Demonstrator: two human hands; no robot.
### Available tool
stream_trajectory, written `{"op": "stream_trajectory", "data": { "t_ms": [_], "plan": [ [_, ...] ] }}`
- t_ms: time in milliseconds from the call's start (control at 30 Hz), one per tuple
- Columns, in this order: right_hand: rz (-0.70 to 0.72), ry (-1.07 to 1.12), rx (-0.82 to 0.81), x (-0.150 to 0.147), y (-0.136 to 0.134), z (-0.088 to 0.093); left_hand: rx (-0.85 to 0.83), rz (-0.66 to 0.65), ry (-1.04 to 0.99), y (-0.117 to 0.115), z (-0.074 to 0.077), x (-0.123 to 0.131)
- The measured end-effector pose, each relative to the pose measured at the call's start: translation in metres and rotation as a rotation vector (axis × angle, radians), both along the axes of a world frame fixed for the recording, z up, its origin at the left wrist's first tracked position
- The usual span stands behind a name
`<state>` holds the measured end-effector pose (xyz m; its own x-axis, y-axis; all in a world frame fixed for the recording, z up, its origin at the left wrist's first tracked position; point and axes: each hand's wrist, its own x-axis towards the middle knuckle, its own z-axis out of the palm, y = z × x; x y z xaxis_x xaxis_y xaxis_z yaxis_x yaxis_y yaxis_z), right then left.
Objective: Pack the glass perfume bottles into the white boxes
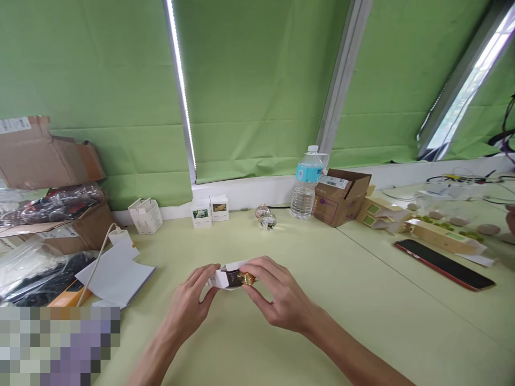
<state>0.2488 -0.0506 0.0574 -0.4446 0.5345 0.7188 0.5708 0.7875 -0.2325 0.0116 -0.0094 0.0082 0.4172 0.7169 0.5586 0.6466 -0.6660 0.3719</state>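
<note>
My left hand point(197, 297) is closed on a small white carton point(219, 279), lying on its side with its open end and flaps toward the right. Between finger and thumb, my right hand point(277, 292) grips a small bottle with a gold cap point(247, 279) at the carton's mouth. The opening looks dark, and how far the bottle sits inside is hidden. Beyond my hands, two small round glass bottles point(267, 219) stand on the pale table point(225, 338). Two small white cartons with flower pictures point(201, 213) are upright near the wall.
An open white carton point(145, 216) stands back left, near paper sheets point(120, 271) and stacked cardboard boxes point(48, 155). Back right are a water bottle point(308, 185) and a brown box point(340, 198). A phone point(444, 264) lies right, beside yellow cartons point(442, 236).
</note>
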Motion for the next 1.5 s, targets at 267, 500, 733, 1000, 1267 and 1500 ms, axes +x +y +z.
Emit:
{"op": "stream_trajectory", "data": {
  "t_ms": [267, 500, 733, 1000, 1267, 1500],
  "plan": [
    [0.011, 0.079, 0.033, -0.005, 0.001, -0.008, 0.008, -0.001, 0.000, 0.000, -0.003, -0.001],
    [0.019, -0.009, 0.037, -0.007, 0.001, -0.008, 0.002, -0.014, 0.009, 0.000, -0.003, -0.001],
    [0.020, -0.061, 0.060, -0.007, 0.000, -0.005, -0.081, 0.007, -0.053, 0.004, -0.006, -0.004],
    [-0.099, 0.201, 0.037, -0.001, 0.004, -0.005, -0.067, -0.005, -0.332, 0.011, -0.023, 0.000],
    [-0.068, 0.101, -0.127, -0.007, -0.001, -0.011, -0.006, -0.052, -0.286, 0.012, -0.020, -0.002],
    [-0.012, 0.115, -0.180, -0.006, -0.001, -0.010, -0.077, -0.051, -0.196, 0.008, -0.016, -0.005]
  ]
}}
